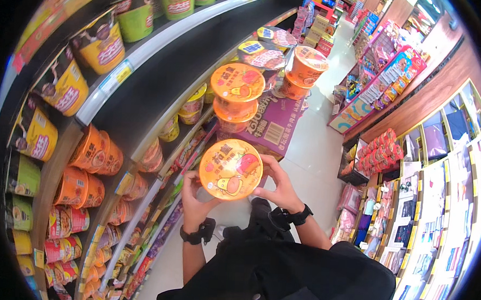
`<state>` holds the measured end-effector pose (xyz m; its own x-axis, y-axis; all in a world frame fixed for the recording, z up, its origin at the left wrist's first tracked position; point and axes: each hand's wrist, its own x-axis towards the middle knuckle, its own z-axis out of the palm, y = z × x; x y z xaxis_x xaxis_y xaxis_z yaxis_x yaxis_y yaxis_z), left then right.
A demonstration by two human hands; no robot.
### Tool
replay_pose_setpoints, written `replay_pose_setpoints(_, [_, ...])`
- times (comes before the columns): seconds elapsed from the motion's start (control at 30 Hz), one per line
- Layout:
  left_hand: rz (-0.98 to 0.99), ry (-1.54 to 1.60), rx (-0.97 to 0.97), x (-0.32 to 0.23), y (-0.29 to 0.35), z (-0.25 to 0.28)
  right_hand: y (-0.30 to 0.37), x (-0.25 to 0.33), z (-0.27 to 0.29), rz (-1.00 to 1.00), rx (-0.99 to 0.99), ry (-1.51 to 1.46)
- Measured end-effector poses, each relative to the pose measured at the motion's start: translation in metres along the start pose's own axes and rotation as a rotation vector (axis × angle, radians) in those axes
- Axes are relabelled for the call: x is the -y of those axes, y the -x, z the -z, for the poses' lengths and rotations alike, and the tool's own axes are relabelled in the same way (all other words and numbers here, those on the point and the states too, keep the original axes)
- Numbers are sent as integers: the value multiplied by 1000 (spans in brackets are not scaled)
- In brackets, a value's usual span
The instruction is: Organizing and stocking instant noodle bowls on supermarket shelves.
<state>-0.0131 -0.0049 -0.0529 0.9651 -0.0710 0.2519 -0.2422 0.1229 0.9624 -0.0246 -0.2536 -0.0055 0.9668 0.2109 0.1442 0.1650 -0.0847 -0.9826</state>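
We find left hand (196, 201) and right hand (279, 189) grasping one orange tub (230, 169) near the purple carton (267, 123); stacked tubs (237, 83) stand at its left edge.

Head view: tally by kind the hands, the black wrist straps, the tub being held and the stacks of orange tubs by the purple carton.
Hands (left hand, right hand): 2
Black wrist straps: 2
Held tub: 1
Stacks of orange tubs by the purple carton: 2
Total: 7

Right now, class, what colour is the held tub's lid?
The lid is orange with cartoon figures; see head view.
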Motion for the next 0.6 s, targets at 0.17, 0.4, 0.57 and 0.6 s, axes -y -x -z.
replay_pose_setpoints(0.17, [-16, -116, 40, -1, -23, -46, -9, -6, 43, 85, -61, -128])
replay_pose_setpoints(0.4, [7, -167, -10, 0, -57, -129, -26, -35, 122, 128, -152, -30])
replay_pose_setpoints(0.57, [11, -303, -35, 15, -86, -183, -41, -52, 166, 110, -233, -141])
replay_pose_setpoints(0.6, [21, -315, -39, 19, -91, -192, -44, -57, 174, 106, -223, -156])
